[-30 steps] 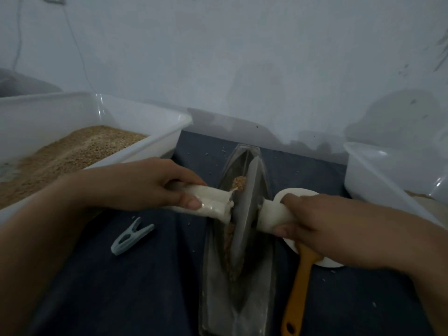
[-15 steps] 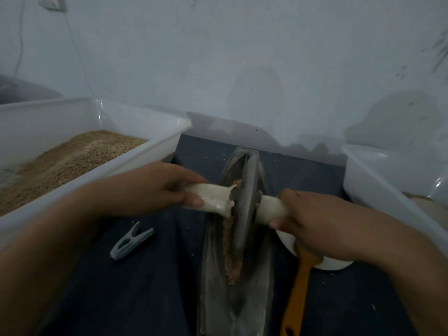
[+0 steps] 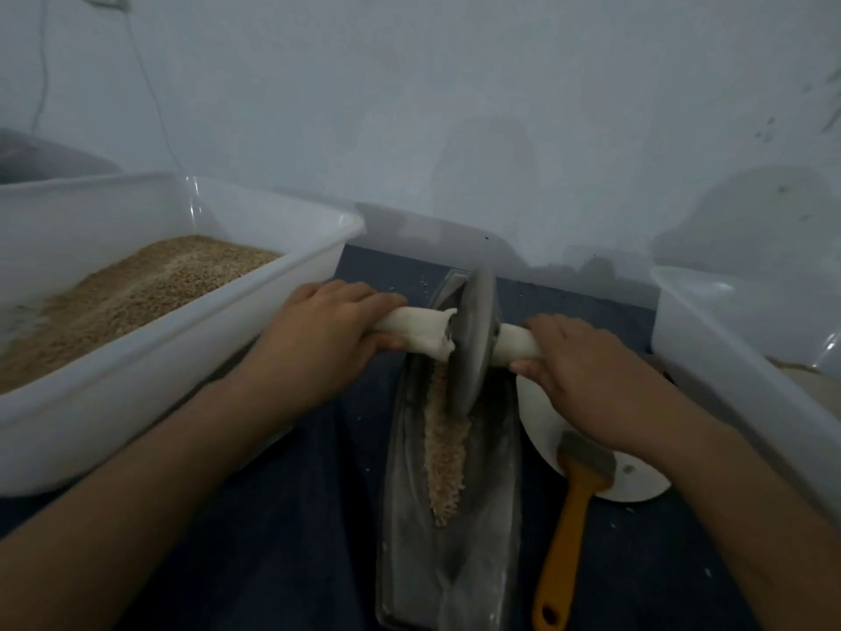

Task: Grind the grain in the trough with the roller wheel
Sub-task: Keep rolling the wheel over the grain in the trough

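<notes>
A white bin (image 3: 182,357) of grain stands left of the trough (image 3: 496,485); another bin (image 3: 728,348) stands right of it. In the trough's far half the roller wheel (image 3: 473,343) stands upright, the left hand (image 3: 318,339) and right hand (image 3: 587,375) each with a clenched grip on its handle. Crushed grain (image 3: 446,453) lies along the trough's groove. A brush (image 3: 569,530) lies right of the trough.

Our left hand (image 3: 318,339) and right hand (image 3: 587,380) are bare, with no rings, gloves or wristbands that we can see. Both forearms run uncovered from the wrists to the near edge of view, with no sleeve showing. Our fingernails look short and unpainted in the dim light.
</notes>
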`<action>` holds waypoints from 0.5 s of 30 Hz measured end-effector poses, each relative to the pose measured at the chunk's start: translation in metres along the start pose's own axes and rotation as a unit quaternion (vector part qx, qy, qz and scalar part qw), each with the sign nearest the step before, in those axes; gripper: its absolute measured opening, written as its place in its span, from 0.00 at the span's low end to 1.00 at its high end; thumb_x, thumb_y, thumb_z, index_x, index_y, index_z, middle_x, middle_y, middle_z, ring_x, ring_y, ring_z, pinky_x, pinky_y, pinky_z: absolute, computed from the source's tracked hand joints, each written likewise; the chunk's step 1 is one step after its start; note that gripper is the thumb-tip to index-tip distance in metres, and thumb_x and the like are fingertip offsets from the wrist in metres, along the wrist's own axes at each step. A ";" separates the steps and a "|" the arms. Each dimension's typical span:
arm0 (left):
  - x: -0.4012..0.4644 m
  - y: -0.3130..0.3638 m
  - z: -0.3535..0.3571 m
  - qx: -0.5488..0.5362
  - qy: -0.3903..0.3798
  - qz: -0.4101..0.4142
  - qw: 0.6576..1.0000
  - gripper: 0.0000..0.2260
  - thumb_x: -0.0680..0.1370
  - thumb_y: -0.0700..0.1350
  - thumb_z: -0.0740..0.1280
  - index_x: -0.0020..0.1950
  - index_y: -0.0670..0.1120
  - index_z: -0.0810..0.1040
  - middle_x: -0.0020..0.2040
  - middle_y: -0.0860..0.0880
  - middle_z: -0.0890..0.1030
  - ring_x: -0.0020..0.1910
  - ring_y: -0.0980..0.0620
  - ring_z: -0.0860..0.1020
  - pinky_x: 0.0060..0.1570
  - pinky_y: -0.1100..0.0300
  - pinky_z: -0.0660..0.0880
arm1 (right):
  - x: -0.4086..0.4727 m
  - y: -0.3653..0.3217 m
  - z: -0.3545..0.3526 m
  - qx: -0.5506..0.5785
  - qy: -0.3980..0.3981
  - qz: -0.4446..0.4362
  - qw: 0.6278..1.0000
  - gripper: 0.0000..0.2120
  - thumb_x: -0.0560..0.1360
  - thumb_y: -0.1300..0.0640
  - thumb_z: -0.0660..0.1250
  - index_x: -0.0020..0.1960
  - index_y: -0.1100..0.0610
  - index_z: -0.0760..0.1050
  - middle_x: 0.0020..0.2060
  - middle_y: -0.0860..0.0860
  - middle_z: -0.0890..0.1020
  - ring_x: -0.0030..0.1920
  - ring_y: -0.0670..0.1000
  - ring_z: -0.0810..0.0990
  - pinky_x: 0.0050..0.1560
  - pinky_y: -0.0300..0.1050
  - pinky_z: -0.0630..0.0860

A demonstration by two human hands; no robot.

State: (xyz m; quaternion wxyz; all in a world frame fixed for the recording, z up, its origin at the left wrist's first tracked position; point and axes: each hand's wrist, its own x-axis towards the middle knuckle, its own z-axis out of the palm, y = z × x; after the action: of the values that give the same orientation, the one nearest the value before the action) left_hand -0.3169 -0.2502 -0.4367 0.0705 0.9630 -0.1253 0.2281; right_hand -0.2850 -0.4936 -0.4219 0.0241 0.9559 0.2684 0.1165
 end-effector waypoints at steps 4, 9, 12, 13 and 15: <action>0.002 -0.003 -0.003 -0.017 -0.012 0.016 1.000 0.20 0.77 0.55 0.62 0.69 0.53 0.70 0.59 0.52 0.76 0.59 0.51 0.73 0.57 0.59 0.63 | 0.000 0.000 -0.001 -0.004 -0.020 -0.008 1.000 0.15 0.79 0.43 0.52 0.60 0.51 0.64 0.52 0.47 0.71 0.49 0.47 0.68 0.46 0.42 0.62; -0.006 -0.018 -0.031 -0.219 -0.210 0.030 0.952 0.15 0.72 0.63 0.62 0.58 0.65 0.74 0.51 0.61 0.79 0.52 0.63 0.76 0.57 0.58 0.71 | -0.019 -0.013 -0.038 0.058 -0.181 -0.042 0.981 0.14 0.78 0.40 0.53 0.40 0.48 0.61 0.38 0.45 0.69 0.38 0.42 0.69 0.36 0.37 0.64; -0.010 -0.024 -0.043 -0.248 -0.274 0.050 0.928 0.18 0.69 0.70 0.62 0.57 0.69 0.73 0.52 0.62 0.79 0.51 0.64 0.76 0.54 0.63 0.72 | -0.032 -0.017 -0.055 0.044 -0.221 -0.071 0.972 0.18 0.75 0.37 0.52 0.38 0.50 0.62 0.34 0.47 0.69 0.34 0.44 0.69 0.36 0.37 0.66; -0.010 -0.024 -0.044 -0.246 -0.280 0.055 0.926 0.19 0.67 0.70 0.61 0.57 0.69 0.72 0.51 0.62 0.79 0.50 0.64 0.77 0.52 0.64 0.72 | -0.034 -0.018 -0.056 0.039 -0.215 -0.076 0.973 0.18 0.75 0.37 0.52 0.38 0.51 0.62 0.33 0.47 0.69 0.34 0.44 0.69 0.37 0.37 0.66; -0.009 -0.021 -0.042 -0.229 -0.273 0.041 0.934 0.19 0.69 0.71 0.59 0.56 0.68 0.74 0.50 0.60 0.80 0.49 0.63 0.77 0.53 0.63 0.72 | -0.031 -0.019 -0.051 0.038 -0.191 -0.070 0.978 0.17 0.76 0.38 0.52 0.42 0.51 0.65 0.36 0.47 0.70 0.36 0.44 0.70 0.36 0.36 0.65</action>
State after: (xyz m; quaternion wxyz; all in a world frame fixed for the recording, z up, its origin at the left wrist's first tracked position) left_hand -0.3367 -0.2201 -0.4050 0.2426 0.9399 -0.2280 -0.0753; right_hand -0.3325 -0.4940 -0.3811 0.0468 0.9397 0.3293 -0.0800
